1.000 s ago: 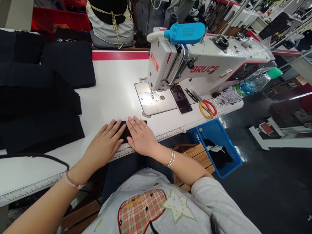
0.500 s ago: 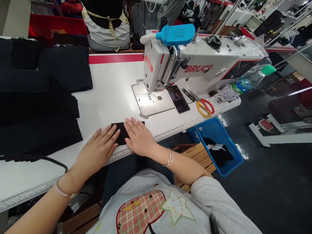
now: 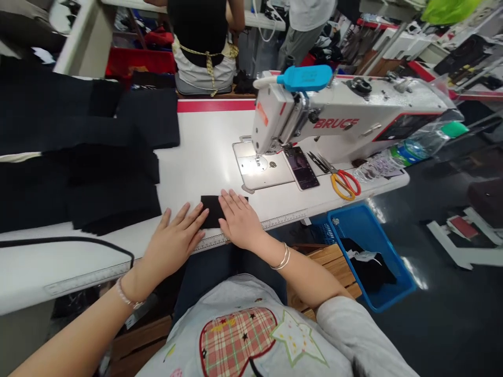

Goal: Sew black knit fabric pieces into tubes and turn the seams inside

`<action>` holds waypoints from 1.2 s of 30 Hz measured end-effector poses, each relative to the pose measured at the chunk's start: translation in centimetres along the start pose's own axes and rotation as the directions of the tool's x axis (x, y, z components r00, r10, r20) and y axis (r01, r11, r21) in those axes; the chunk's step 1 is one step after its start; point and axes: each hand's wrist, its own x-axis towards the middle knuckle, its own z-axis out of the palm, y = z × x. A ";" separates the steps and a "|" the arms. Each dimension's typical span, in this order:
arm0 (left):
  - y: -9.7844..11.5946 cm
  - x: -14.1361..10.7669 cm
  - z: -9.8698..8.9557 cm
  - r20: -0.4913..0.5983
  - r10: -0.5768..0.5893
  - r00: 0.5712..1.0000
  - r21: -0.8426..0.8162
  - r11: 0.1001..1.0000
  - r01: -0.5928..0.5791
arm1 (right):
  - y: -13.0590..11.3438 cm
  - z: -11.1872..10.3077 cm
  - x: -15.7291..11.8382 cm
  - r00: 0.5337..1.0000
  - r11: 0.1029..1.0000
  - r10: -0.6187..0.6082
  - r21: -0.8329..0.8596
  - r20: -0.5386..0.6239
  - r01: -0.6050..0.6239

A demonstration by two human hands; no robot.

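Observation:
A small black piece of fabric (image 3: pixel 212 210) lies flat near the front edge of the white sewing table (image 3: pixel 196 157). My right hand (image 3: pixel 240 217) rests flat on its right part, fingers stretched out and covering some of it. My left hand (image 3: pixel 176 235) lies open at the fabric's left edge, its fingertips touching or just beside the cloth. Beyond my hands stands a white sewing machine (image 3: pixel 334 112), its needle area lit over the metal plate (image 3: pixel 271 178).
Stacks of dark fabric (image 3: pixel 113 183) cover the table's left side. A phone (image 3: pixel 302 168), scissors (image 3: pixel 343 183) and a plastic bottle (image 3: pixel 416 149) lie right of the needle. A blue basket (image 3: pixel 408 298) with dark cloth stands below right. Other people are behind the table.
The view has shifted, so the table and machine appear further right and slightly lower. Both hands stay flat at the black fabric; the left shows a little more of its left part.

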 end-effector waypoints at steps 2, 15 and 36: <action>-0.1 -0.5 -0.2 0.009 -0.011 1.000 -0.002 1.000 0.011 | 0.1 0.1 0.1 1.000 1.000 0.000 0.010 -0.002 0.000; 0.3 3.6 -0.1 -0.034 -0.065 0.997 -0.091 0.994 0.062 | -0.2 0.1 0.3 1.000 1.000 0.002 -0.005 0.007 -0.002; 0.3 5.4 0.3 -0.023 0.078 0.997 -0.018 0.997 -0.079 | -0.4 -0.2 0.3 0.998 0.999 0.040 -0.001 0.047 -0.040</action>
